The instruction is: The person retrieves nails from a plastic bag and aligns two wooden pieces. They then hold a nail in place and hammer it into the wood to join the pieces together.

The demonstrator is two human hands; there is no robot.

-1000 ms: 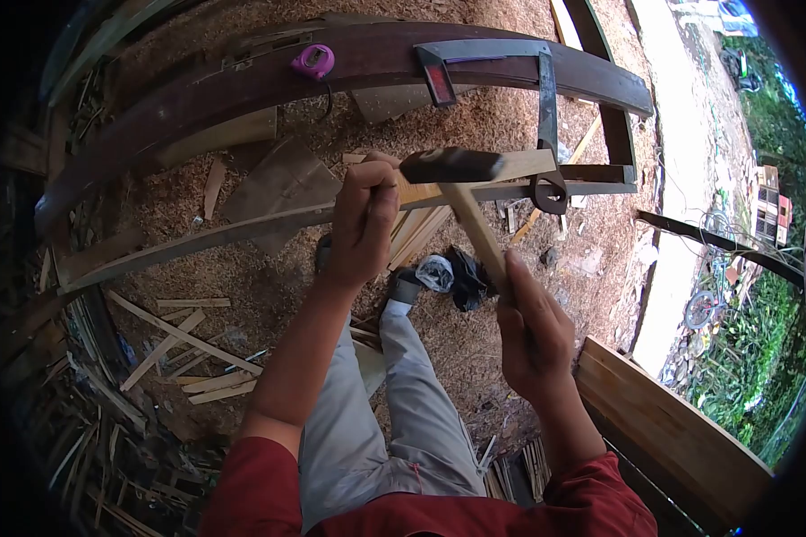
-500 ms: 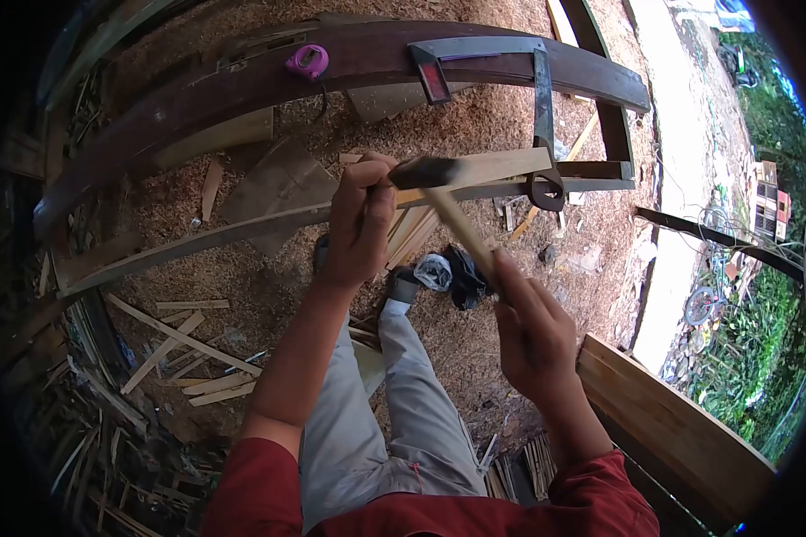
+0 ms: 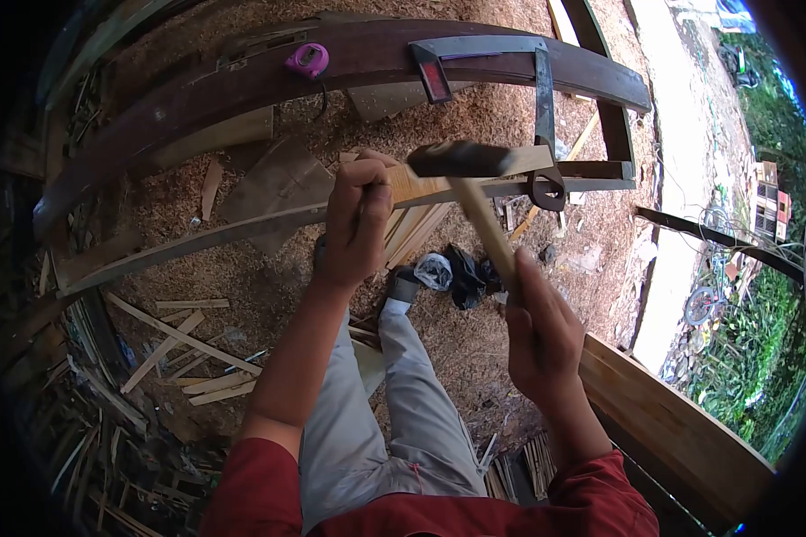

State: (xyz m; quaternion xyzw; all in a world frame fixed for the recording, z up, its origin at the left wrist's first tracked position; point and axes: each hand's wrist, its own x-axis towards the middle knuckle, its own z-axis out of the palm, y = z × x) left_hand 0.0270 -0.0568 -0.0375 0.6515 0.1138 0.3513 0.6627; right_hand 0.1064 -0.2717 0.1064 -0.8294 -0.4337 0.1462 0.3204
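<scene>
Hammer (image 3: 477,210): one, centre, right hand (image 3: 544,336) closed round it
Left hand (image 3: 360,219): curled, hold unclear
Tape measure (image 3: 307,60): one, upper left

I wear a red shirt (image 3: 475,517) with short sleeves (image 3: 258,483), light grey trousers (image 3: 412,367) and dark footwear (image 3: 404,285); my left hand (image 3: 358,228) and right hand (image 3: 544,336) are bare.

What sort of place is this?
Likely a carpentry workspace, perhaps open-sided: wood shavings underfoot, a hammer in the right hand, and a pink tape measure on a dark beam.
</scene>
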